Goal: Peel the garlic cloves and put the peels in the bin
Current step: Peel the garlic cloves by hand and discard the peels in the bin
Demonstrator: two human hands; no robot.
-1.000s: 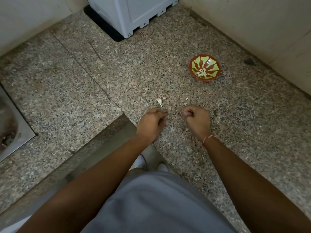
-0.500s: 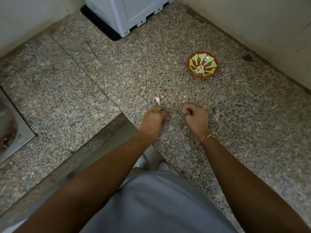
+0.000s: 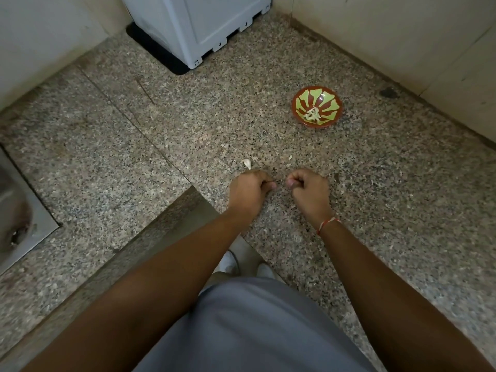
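Observation:
My left hand [image 3: 251,191] and my right hand [image 3: 308,190] rest on the speckled granite counter [image 3: 134,157], both curled into fists with the thumbs almost meeting. Whatever the fingers enclose is hidden. One unpeeled garlic clove [image 3: 247,163] lies just beyond my left knuckles. A small pale scrap [image 3: 290,157] lies a little past my right hand. Farther back on the right stands a red and green bowl [image 3: 338,114] with several pale peeled cloves [image 3: 311,115] in its bottom. No bin is in view.
A white appliance [image 3: 193,28] on a black mat stands in the back corner. A steel sink [image 3: 16,210] is set into the counter at far left. Tiled walls close the back and right. The counter's inner corner edge [image 3: 188,200] runs just below my left hand.
My two fists have drawn a little closer together beside the clove. The view has shifted slightly; the clove and bowl have stayed put.

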